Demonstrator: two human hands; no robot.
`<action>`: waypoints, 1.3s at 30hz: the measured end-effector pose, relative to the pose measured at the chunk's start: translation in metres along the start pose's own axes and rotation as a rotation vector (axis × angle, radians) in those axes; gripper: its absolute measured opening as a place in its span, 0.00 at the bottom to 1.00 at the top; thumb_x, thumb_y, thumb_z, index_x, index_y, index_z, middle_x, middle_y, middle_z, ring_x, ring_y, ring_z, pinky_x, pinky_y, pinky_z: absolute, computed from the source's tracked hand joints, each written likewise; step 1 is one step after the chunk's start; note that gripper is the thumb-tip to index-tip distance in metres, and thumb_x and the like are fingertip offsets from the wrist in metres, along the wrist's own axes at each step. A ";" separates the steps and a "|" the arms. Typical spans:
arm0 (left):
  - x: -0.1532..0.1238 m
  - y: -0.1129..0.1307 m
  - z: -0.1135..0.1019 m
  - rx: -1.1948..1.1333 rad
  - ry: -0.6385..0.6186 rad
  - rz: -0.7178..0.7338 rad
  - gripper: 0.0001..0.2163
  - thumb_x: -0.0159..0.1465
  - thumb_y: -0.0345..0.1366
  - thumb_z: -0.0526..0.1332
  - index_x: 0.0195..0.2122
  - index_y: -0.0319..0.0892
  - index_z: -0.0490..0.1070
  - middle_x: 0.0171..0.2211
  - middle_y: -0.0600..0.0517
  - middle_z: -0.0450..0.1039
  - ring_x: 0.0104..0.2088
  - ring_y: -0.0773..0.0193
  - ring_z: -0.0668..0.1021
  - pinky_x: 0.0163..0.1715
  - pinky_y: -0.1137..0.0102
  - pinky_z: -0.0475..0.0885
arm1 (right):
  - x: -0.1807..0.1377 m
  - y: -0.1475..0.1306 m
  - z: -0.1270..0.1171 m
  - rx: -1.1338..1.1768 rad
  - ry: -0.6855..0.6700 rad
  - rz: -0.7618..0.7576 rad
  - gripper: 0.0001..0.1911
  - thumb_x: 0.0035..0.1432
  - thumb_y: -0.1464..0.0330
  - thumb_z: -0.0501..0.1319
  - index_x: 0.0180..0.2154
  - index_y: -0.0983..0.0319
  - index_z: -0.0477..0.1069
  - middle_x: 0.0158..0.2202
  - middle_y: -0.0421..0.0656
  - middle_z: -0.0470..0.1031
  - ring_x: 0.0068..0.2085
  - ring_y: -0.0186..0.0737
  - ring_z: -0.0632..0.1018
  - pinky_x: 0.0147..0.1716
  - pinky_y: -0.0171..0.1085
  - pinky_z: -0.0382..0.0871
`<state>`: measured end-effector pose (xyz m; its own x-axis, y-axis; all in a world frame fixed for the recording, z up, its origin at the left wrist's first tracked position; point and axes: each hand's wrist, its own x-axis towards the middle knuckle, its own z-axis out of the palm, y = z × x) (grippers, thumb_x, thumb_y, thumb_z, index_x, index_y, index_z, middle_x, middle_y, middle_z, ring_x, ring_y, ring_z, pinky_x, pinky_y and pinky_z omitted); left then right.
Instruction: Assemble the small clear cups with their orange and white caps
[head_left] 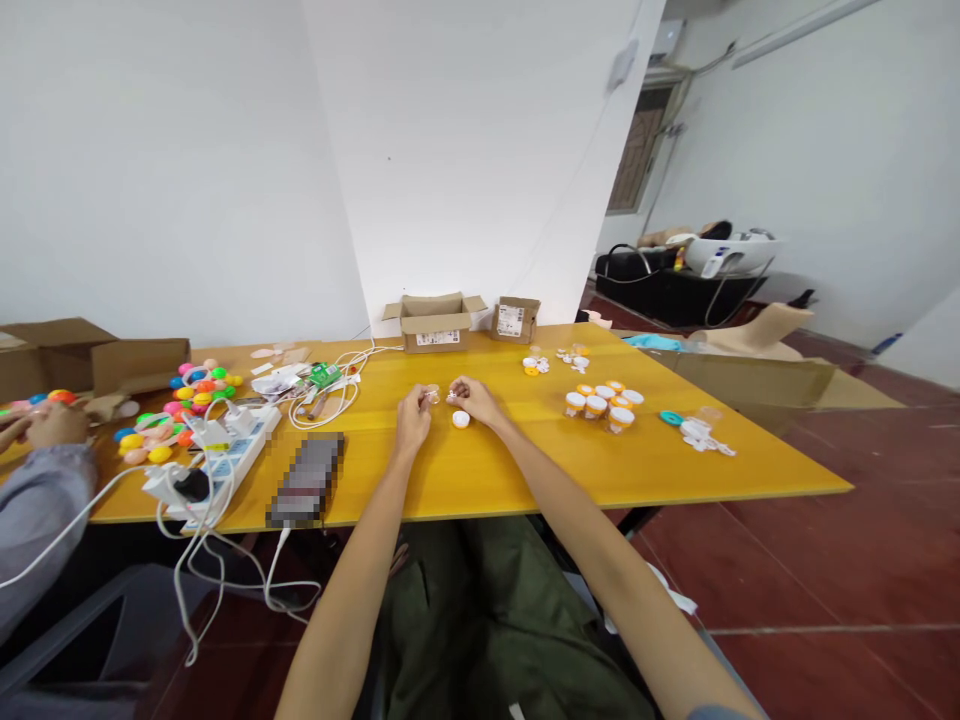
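Note:
My left hand (412, 415) is closed on a small clear plastic cup (433, 394) above the table. Close to its right, my right hand (475, 402) pinches a small white piece (451, 398), too small to make out in detail. Between and just below the hands, an orange-and-white lid (460, 420) lies on the yellow tabletop (495, 485). Farther right stands a group of clear jars (596, 406) with white-and-orange lids.
Loose white pieces (697, 436) lie near a teal ring (670, 418) at the right. Small cardboard boxes (436, 330) stand against the wall. Leftward are a phone (307, 478), a power strip (240, 455), cables, colourful balls (202, 385) and a co-worker's sleeve (56, 490).

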<state>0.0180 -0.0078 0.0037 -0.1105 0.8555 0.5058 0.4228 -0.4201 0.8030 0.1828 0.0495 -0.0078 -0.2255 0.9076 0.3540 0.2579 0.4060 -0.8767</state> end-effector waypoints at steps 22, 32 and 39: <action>0.003 0.007 0.007 -0.369 -0.077 -0.108 0.05 0.52 0.35 0.68 0.29 0.42 0.80 0.33 0.50 0.82 0.35 0.59 0.82 0.43 0.62 0.78 | -0.019 -0.030 -0.001 0.451 0.165 0.083 0.16 0.39 0.57 0.72 0.27 0.60 0.75 0.27 0.42 0.80 0.29 0.40 0.79 0.34 0.40 0.77; 0.001 0.012 0.005 -0.344 -0.057 -0.135 0.03 0.50 0.32 0.69 0.25 0.42 0.75 0.28 0.51 0.81 0.32 0.59 0.83 0.41 0.62 0.78 | -0.021 -0.033 0.006 0.486 0.110 0.121 0.14 0.40 0.59 0.73 0.27 0.60 0.75 0.28 0.43 0.81 0.30 0.39 0.80 0.34 0.39 0.77; 0.002 0.008 0.007 -0.356 -0.053 -0.125 0.10 0.49 0.31 0.69 0.33 0.42 0.75 0.30 0.52 0.80 0.33 0.62 0.82 0.40 0.65 0.78 | -0.022 -0.038 0.007 0.443 0.105 0.101 0.15 0.40 0.57 0.73 0.27 0.60 0.75 0.26 0.42 0.80 0.29 0.38 0.79 0.31 0.37 0.76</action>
<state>0.0270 -0.0069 0.0089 -0.0912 0.9171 0.3880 0.0686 -0.3829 0.9212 0.1720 0.0130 0.0154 -0.1172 0.9556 0.2705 -0.1572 0.2511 -0.9551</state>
